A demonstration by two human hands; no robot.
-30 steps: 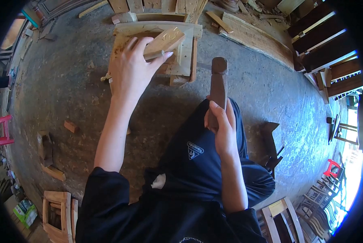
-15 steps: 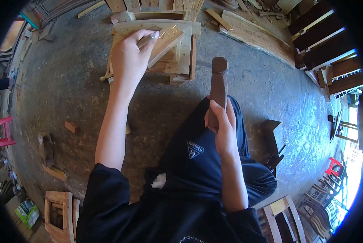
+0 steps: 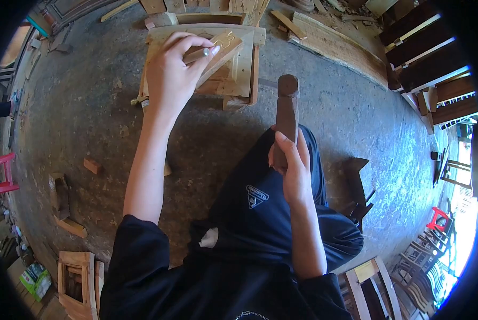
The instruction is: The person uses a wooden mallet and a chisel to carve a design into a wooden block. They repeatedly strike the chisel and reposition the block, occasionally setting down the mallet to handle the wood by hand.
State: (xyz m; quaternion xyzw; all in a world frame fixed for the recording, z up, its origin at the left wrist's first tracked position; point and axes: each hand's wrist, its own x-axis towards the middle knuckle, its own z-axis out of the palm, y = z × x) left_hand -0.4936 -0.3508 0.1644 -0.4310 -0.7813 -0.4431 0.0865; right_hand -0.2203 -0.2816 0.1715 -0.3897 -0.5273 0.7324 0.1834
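Left hand (image 3: 177, 61): closed around a thin rod (image 3: 197, 55), over a wooden block (image 3: 221, 56) with curled shavings on top, the block above the wooden bench (image 3: 243, 74). Right hand (image 3: 291, 157): gripping a dark wooden mallet (image 3: 287, 109), head end up.

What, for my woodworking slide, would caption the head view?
Left hand gripping a slim rod beside a marked wooden block, right hand holding a dark mallet.

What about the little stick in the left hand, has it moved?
Yes. Against the bench, the stick in the left hand has gone farther from the person and a bit to the left.
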